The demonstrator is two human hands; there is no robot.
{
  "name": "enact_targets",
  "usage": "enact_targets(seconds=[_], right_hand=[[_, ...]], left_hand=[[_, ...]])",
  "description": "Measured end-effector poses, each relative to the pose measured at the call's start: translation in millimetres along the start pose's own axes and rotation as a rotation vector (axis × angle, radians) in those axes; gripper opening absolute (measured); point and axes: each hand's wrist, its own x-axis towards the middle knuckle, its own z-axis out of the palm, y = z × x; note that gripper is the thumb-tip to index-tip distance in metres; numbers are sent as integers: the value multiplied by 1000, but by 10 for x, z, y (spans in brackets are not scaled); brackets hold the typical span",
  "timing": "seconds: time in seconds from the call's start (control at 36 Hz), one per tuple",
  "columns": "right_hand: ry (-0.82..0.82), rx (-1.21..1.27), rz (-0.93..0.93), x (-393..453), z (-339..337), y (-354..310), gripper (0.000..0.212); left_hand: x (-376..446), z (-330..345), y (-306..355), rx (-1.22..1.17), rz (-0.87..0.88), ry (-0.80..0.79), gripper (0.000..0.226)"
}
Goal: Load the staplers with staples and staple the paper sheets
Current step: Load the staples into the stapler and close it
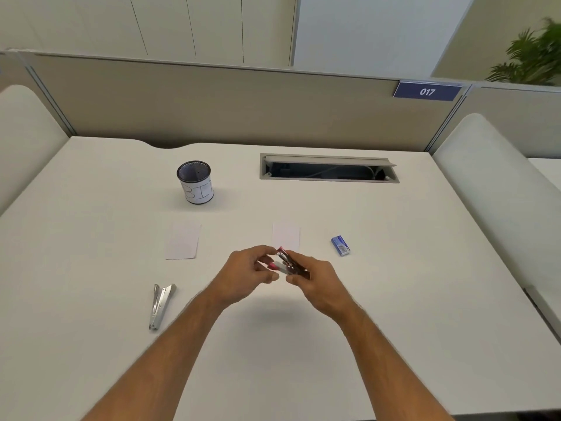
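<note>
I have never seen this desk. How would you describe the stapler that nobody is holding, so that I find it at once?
Start at the mesh cup on the left half of the desk, then come toward the near edge, past the left paper sheet. The silver stapler lies there alone, left of the left forearm. It is all bare metal and flat on the desk, while the red stapler is held in both hands.

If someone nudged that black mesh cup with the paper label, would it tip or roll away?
The mesh cup stands upright on the desk, so a nudge would probably slide it. It looks light, likely empty. Once tipped, its round body would probably roll.
</note>
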Motion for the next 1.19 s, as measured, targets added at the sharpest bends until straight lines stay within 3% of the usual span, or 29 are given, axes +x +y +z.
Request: enact_targets(seconds=[0.11,0.25,0.39,0.64,0.78,0.94,1.19], right_hand=[[-17,-171,-58,24,-44,11,46],[-24,-247,-148,22,-15,11,47],[-4,-269,-152,14,2,-4,50],[-5,-306,-91,33,10,-8,48],[1,-331,-85,42,8,-19,41],[1,-308,-94,6,3,-34,43],[-16,-295,-96,-31,95,-51,46]], left_hand=[[18,-33,-37,70,67,-21,73],[39,4,-44,207,90,-55,51],[34,30,-58,323,79,3,52],[37,76,-84,326,80,58,41],[55,83,-98,397,97,67,20],[71,88,-109,406,104,48,42],[60,108,-131,373,162,12,55]])
